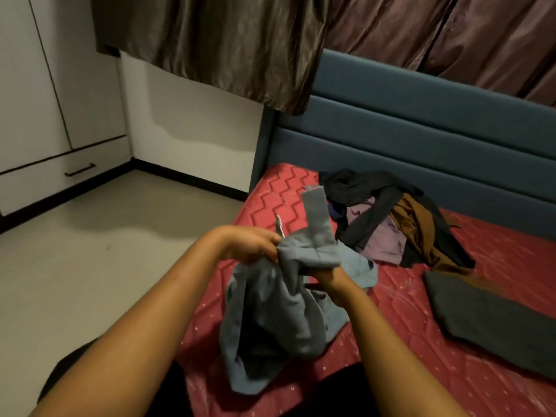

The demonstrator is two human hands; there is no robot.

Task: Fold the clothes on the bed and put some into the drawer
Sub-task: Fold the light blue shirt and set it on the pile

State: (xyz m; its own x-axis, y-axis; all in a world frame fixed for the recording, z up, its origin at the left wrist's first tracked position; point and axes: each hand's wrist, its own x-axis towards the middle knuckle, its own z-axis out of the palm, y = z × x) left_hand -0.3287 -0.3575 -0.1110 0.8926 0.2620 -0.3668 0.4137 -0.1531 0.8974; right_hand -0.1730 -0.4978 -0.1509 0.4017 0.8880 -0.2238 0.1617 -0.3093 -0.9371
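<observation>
2 grips hold the blue-grey garment [270, 314] above the bed [421, 371]: my left grip [252, 245] pinches its bunched top, my right grip [328, 278] is clamped on it beneath. Unfolded clothes [391, 218] lie near the headboard [421, 139].

1 red quilted bed [451, 371]; 1 crumpled blue-grey garment [270, 311]; 1 folded dark-grey cloth [496, 320]; 1 heap of mixed unfolded clothes [391, 218]; 1 white drawer [36, 188] w/ black handle; 2 hands: left hand [249, 245], right hand [328, 278].

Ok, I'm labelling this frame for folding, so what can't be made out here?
Head view only.
Fingers of the right hand: hidden under the blue garment.
Type of the blue garment: unclear, as it is bunched.
Count in the clothes pile: unclear, as the pieces overlap.
The dark folded garment: cut off by the right edge.
The drawer: closed, contents hidden.
</observation>
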